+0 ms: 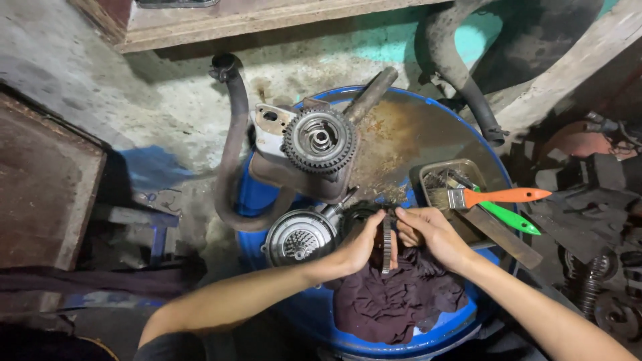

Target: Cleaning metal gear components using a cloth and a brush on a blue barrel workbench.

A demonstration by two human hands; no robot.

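Head camera view, looking down: both bare hands hold a thin toothed gear ring (pixel 386 242) on edge over a dark maroon rag (pixel 394 301) lying on the lid of a blue drum (pixel 294 314). Left hand (pixel 361 244) has its grip closed round the ring's left side, and right hand (pixel 431 234) pinches its top edge. Nearby sit a round clutch housing (pixel 299 237), a larger gear (pixel 319 140), and a metal tray (pixel 431 175) with an orange-handled brush (pixel 498 196).

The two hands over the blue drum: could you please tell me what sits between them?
In the head view, a toothed gear ring stands on edge between the left hand and the right hand, gripped by both, above a dark maroon rag.
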